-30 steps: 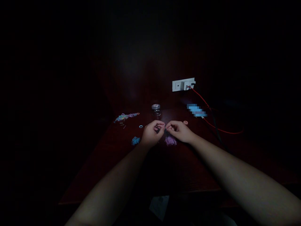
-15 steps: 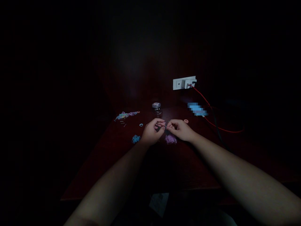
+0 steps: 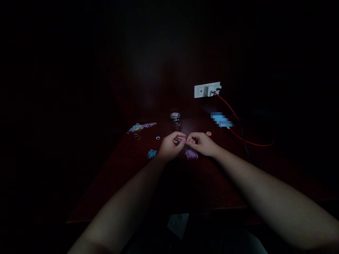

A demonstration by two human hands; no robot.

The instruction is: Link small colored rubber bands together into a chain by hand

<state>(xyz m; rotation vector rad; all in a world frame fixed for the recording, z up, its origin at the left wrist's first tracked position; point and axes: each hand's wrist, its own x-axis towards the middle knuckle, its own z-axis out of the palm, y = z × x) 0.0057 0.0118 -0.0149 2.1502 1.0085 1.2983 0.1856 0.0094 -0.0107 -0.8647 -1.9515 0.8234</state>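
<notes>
My left hand [image 3: 172, 145] and my right hand [image 3: 201, 144] meet fingertip to fingertip above the dark red table [image 3: 127, 180]. Both are closed in a pinch; what lies between the fingers is too small and dim to make out. Just below the fingertips is a pile of purple bands [image 3: 191, 154]. A pile of blue bands [image 3: 152, 153] lies left of my left wrist. Beyond the hands stands a small clear jar with a lid [image 3: 175, 119]. One light blue ring [image 3: 158, 138] is left of my left hand, and a pinkish ring [image 3: 209, 133] is behind my right hand.
Mixed coloured bands [image 3: 140, 127] are spread at the back left, with a few small sticks near them. A blurred blue device [image 3: 221, 120] lies at the back right on a red cable [image 3: 250, 143], which runs to a white wall socket [image 3: 202, 90].
The fingertips of my two hands have come closer together. The whole scene sits slightly higher in the view.
</notes>
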